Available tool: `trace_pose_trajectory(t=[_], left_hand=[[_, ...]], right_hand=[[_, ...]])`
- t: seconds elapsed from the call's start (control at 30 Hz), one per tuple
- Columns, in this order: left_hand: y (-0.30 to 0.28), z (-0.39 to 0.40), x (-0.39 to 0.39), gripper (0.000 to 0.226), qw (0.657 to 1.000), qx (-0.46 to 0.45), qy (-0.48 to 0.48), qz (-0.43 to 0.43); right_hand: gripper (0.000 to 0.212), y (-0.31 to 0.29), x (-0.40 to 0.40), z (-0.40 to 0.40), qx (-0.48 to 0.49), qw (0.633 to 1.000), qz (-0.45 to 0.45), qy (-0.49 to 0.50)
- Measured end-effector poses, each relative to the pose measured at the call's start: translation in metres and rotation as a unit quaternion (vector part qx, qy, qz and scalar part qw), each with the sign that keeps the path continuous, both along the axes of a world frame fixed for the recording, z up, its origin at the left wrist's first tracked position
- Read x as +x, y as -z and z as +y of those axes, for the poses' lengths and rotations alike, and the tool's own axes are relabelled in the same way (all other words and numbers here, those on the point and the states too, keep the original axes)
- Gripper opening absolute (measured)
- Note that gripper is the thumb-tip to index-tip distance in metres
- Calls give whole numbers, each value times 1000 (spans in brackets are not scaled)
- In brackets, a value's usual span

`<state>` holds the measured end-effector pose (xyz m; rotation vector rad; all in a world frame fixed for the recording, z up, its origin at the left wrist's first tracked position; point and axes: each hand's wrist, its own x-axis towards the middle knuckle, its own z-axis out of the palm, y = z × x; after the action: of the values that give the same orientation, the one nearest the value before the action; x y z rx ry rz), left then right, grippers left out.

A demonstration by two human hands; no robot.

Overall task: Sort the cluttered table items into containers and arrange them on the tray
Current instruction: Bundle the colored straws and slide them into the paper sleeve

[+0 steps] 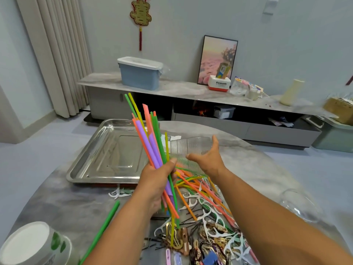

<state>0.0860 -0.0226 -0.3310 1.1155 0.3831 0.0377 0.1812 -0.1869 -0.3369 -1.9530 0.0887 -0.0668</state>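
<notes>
- A white paper cup (32,243) sits nearest, at the lower left of the worktop (248,165), with a stray green straw (101,231) beside it.
- The left hand (158,180) grasps a bundle of straws (150,142), tips fanned upward.
- The right hand (208,157), fingers spread and released, reaches toward a clear ribbed cup (191,146) lying just beyond it.
- Judgement: stand the cup upright, square the straw ends, then lower them in together.
- The steel tray (91,159) lies left of both hands; more straws, floss picks (219,222) and hair clips (181,240) clutter the worktop beneath the forearms.
</notes>
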Motion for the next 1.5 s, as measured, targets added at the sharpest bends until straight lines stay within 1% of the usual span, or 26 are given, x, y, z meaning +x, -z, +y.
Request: trace_pose_trajectory(t=[0.1, 0.2, 0.3, 0.37, 0.43, 0.5, 0.67, 0.73, 0.77, 0.83, 0.87, 0.9, 0.93, 0.97, 1.0, 1.03, 1.1, 1.17, 1.23, 1.3, 1.4, 1.43, 1.5], left_hand=[[4, 9, 4, 20, 1000, 8, -22, 8], [5, 10, 3, 23, 1000, 5, -29, 11], [5, 4, 0, 26, 999, -12, -13, 38], [5, 2, -2, 27, 998, -23, 0, 51], [5, 1, -2, 29, 998, -26, 12, 56], [4, 1, -2, 27, 997, -36, 26, 61], [6, -1, -3, 18, 992, -69, 55, 92], [10, -1, -4, 19, 989, -83, 53, 107], [11, -1, -4, 19, 989, -84, 48, 112], [13, 1, -3, 21, 990, -77, 32, 118], [15, 4, -3, 21, 990, -73, 18, 118], [16, 6, -1, 22, 991, -69, 4, 119], [18, 9, -1, 22, 991, -64, -9, 121], [19, 12, 0, 23, 990, -58, -19, 124], [20, 14, 0, 25, 990, -51, -25, 128], [21, 16, -1, 29, 990, -45, -27, 132], [23, 18, -1, 36, 989, -38, -32, 138], [24, 18, -1, 39, 989, -24, -32, 143], [25, 16, -1, 38, 989, -17, -31, 144], [24, 14, -1, 35, 989, -16, -26, 145], [22, 10, 1, 34, 989, -19, -27, 143], [22, 9, 1, 34, 989, -17, -27, 142], [25, 7, 1, 34, 989, -10, -23, 145]], right_hand=[[124, -3, -1, -14, 8, 999, -30, 42], [124, -8, -7, -41, 9, 990, -61, 124], [125, -9, -17, -69, -22, 973, -46, 225], [127, -6, -23, -83, -43, 963, -26, 264], [128, 0, -29, -94, -58, 958, -8, 282], [128, 7, -34, -99, -71, 955, -2, 289], [127, 18, -39, -95, -85, 957, -27, 278], [124, 16, -41, -91, -118, 952, -36, 282], [121, 14, -42, -88, -158, 944, -52, 285], [107, 8, -43, -79, -230, 924, -132, 276], [94, 5, -41, -72, -245, 918, -182, 255], [76, 2, -39, -64, -245, 918, -223, 217], [57, 1, -36, -55, -238, 926, -244, 163], [41, 0, -33, -44, -234, 936, -241, 105], [33, 1, -30, -34, -233, 947, -216, 52], [35, 4, -27, -24, -232, 957, -172, 11], [52, 9, -16, -5, -227, 972, -56, -29], [63, 13, -3, 9, -233, 971, 40, -43], [59, 15, 8, 17, -271, 956, 103, -44], [42, 17, 18, 24, -331, 935, 123, -28], [16, 19, 29, 30, -396, 911, 117, 4], [12, 20, 31, 31, -405, 906, 122, 6], [12, 23, 33, 32, -419, 898, 132, 6]])
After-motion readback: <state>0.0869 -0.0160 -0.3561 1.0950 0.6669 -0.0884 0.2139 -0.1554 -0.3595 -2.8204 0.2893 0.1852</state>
